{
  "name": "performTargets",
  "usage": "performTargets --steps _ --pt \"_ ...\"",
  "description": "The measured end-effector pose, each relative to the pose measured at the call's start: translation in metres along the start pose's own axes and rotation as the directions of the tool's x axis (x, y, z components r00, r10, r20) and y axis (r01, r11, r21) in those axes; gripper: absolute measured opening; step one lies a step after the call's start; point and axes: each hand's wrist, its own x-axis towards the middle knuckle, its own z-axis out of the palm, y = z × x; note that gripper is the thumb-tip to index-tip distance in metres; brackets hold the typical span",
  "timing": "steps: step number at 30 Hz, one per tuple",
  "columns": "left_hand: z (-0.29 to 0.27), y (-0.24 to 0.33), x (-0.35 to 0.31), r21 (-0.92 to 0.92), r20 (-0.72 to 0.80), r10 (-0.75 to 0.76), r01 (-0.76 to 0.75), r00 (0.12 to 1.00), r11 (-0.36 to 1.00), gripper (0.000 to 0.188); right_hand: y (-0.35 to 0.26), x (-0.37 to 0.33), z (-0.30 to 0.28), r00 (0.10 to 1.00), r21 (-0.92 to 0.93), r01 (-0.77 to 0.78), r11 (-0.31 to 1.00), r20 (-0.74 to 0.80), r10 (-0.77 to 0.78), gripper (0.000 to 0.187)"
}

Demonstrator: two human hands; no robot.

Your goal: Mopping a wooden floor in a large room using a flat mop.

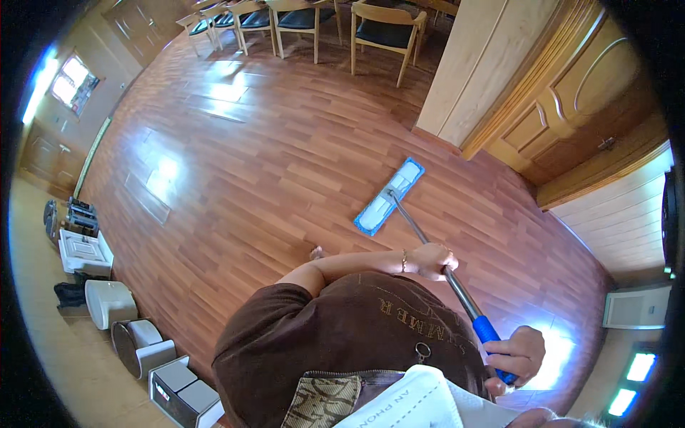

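A flat mop with a blue-edged, whitish rectangular head (pixel 391 197) lies on the wood-plank floor ahead of me, tilted toward the upper right. From the middle of that head its metal pole (pixel 465 296) slants back toward my right side. My left hand (pixel 430 262), a bracelet at its wrist, reaches across my body and is closed round the pole partway down. Higher up, my right hand (pixel 519 354) wraps the blue grip (pixel 485 329) near the pole's top end. Part of my right hand's fingers is hidden.
Wooden chairs with dark seats (pixel 385 32) stand at the far side. A wooden door (pixel 571 107) and a pale wall panel (pixel 467 71) border the floor at right. Along the left wall sit a white cabinet (pixel 85 251), a white rounded unit (pixel 110 303) and other boxy units.
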Motion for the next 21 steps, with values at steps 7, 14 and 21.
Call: performTargets --steps 7,14,21 --pt "-0.048 -0.072 -0.008 0.091 -0.078 0.011 -0.004 0.997 0.996 0.018 0.037 0.038 0.084 0.886 -0.05 -0.16 0.986 -0.447 0.121 0.022" --pt "-0.126 -0.217 -0.066 0.271 -0.298 0.012 0.073 0.954 0.96 0.034 0.111 0.124 0.168 0.88 -0.006 -0.4 0.916 -0.281 0.383 0.01" --pt "-0.2 -0.3 -0.163 0.407 -0.419 -0.183 0.364 0.889 0.838 0.036 0.164 0.203 0.242 0.937 0.087 -0.31 0.947 -0.139 0.32 0.015"
